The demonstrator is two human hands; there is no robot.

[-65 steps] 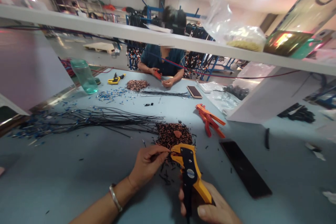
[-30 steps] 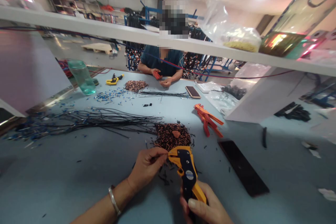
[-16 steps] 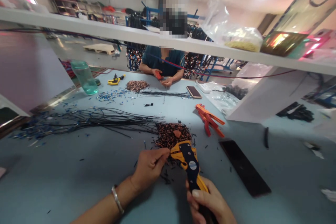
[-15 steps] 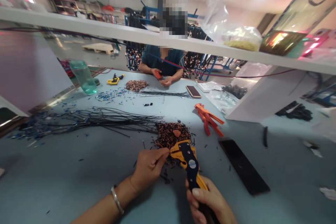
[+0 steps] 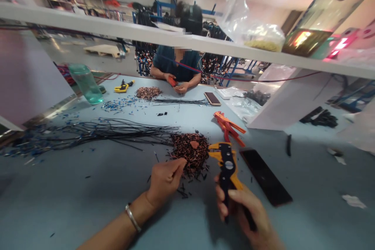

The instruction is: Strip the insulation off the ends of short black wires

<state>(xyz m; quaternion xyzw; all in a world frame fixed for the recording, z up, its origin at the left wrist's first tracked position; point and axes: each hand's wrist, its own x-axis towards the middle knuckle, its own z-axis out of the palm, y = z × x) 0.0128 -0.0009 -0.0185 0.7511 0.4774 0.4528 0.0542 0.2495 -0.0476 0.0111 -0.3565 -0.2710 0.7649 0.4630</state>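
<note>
My right hand (image 5: 243, 207) is wrapped round the handles of a yellow and black wire stripper (image 5: 227, 166), whose jaws point up and left. My left hand (image 5: 166, 179), with a bracelet on the wrist, is closed in a pinch; what its fingertips hold is too small to make out. Just beyond them lies a pile of short black and copper-coloured wire offcuts (image 5: 189, 150) with a reddish lump on it. A bundle of long black wires (image 5: 125, 133) stretches leftward from the pile, with blue bits at its far end.
Orange-red pliers (image 5: 228, 127) and a black phone (image 5: 266, 175) lie to the right. Across the table a person (image 5: 175, 64) holds a red tool. A green bottle (image 5: 86, 84) and yellow pliers (image 5: 123, 86) stand farther left. A white shelf (image 5: 117, 31) crosses above.
The wire stripper in my right hand has moved right and up, away from my left fingertips. My left hand stays pinched near the pile. The view has shifted slightly.
</note>
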